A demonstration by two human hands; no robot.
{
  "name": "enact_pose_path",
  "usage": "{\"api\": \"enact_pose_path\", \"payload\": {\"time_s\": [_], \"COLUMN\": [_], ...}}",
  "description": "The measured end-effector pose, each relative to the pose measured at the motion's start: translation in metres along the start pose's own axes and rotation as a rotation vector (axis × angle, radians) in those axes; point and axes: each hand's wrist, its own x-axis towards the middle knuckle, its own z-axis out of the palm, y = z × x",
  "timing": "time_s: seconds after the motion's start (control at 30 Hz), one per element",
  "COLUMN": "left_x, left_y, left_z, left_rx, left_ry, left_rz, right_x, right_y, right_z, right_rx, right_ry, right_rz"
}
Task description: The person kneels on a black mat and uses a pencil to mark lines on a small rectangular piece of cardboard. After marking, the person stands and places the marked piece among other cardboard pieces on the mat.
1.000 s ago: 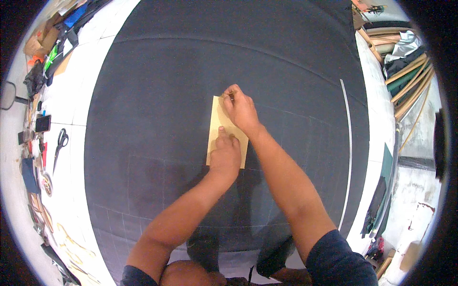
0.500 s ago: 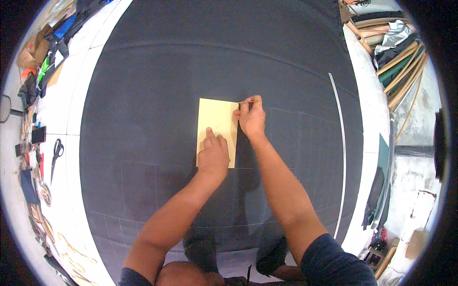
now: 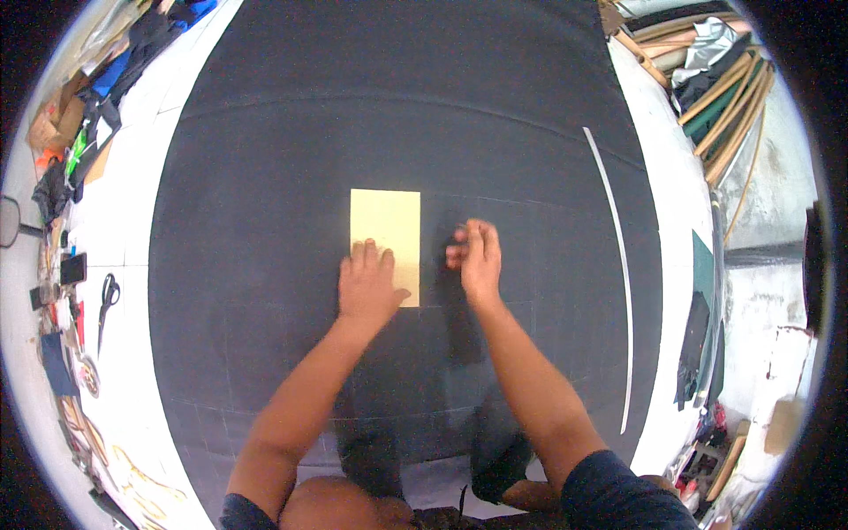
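Note:
A pale yellow rectangular card point(image 3: 386, 216) lies on a large spread of black fabric point(image 3: 291, 159). My left hand point(image 3: 367, 278) rests flat on the card's lower part, fingers stretched out and thumb spread to the right. To the right of the card, my right hand point(image 3: 477, 265) hovers apart from it over the fabric. Its fingers are curled together and slightly blurred. What they hold is mostly hidden. Faint pale lines run across the fabric around the card.
A long pale ruler-like strip point(image 3: 624, 291) lies on the fabric at the right. Black-handled scissors point(image 3: 108, 300) and a dark phone point(image 3: 73, 268) are on the white floor at the left, near assorted clutter. Rolled materials point(image 3: 729, 106) lean at the far right.
My right hand has come away from the card's upper right corner, down and toward me. My left hand has shifted left and flattened from a pointing press; the card sits slightly further left.

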Motion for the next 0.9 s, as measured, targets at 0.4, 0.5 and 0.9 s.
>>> {"api": "enact_pose_path", "payload": {"time_s": [0.4, 0.5, 0.9], "left_x": [-0.033, -0.063, -0.08], "left_y": [-0.096, -0.141, -0.117], "left_z": [-0.036, -0.006, 0.001], "left_rx": [-0.101, -0.083, 0.022], "left_ry": [-0.118, 0.376, 0.212], "left_rz": [-0.478, -0.172, -0.155], "right_x": [-0.18, -0.181, -0.182], "right_y": [0.086, 0.102, 0.099], "right_z": [-0.07, -0.061, -0.055], "right_rx": [-0.809, -0.884, -0.984], "right_ry": [-0.08, -0.055, -0.053], "right_rz": [-0.506, -0.536, -0.569]}}
